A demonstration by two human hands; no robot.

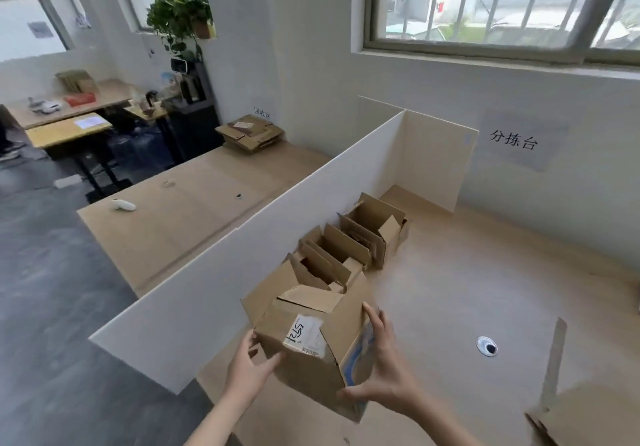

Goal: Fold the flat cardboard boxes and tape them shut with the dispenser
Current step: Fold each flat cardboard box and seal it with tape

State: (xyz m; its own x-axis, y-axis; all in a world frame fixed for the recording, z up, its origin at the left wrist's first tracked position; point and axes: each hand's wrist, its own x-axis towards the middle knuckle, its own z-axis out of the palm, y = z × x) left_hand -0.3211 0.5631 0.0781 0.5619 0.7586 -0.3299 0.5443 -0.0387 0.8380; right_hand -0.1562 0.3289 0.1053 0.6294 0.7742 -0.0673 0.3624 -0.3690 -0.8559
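I hold a brown cardboard box (311, 338) with a white shipping label above the table, tilted, its top flaps standing open. My left hand (251, 364) grips its lower left corner, thumb on the front face. My right hand (382, 373) clasps the right side, fingers spread up the wall and thumb under the bottom edge. Behind it, three more opened boxes (349, 248) stand in a row along the white divider. No tape dispenser shows.
A white divider panel (242, 265) runs along the left of the wooden table (467, 283). A round cable hole (487, 346) lies to the right. Flat cardboard (588, 418) sits at the lower right. A stack of flat boxes (250, 133) rests on the far table.
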